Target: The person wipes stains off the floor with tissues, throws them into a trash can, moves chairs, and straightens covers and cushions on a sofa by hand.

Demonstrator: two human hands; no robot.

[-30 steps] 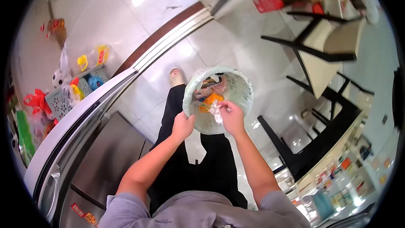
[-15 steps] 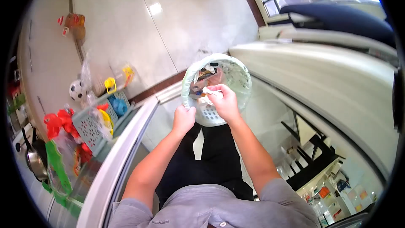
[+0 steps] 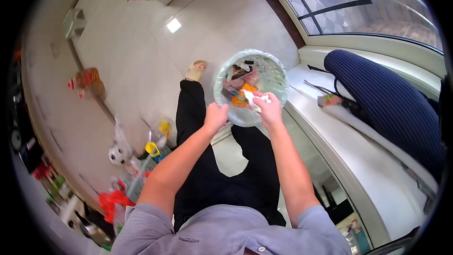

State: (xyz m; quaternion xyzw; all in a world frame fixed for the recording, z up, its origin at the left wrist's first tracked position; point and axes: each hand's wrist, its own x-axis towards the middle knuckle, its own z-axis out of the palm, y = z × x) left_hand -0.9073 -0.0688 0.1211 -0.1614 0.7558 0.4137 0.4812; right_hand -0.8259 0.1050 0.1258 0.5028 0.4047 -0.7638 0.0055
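A round wastebasket [image 3: 273,81] lined with a pale plastic bag hangs in front of my legs. My left hand [image 3: 216,117] is closed on its near left rim. Over the opening, my right hand [image 3: 269,108] pinches a crumpled white tissue [image 3: 253,99]. Inside the basket lies mixed rubbish, including an orange wrapper [image 3: 239,100] and dark and pinkish scraps, partly hidden by the tissue and my right hand.
A white sill [image 3: 339,137] with a dark striped cushion-like object [image 3: 382,113] runs along the right. At left are a toy football [image 3: 119,154], red plastic bags [image 3: 114,203] and a large bottle of amber liquid [image 3: 88,81]. My sandalled foot [image 3: 196,70] stands on the tiled floor.
I have stepped forward past the door track, one foot now on the tiles. The wastebasket came along in my left hand, and the orange wrapper inside now shows. My right hand still holds the tissue.
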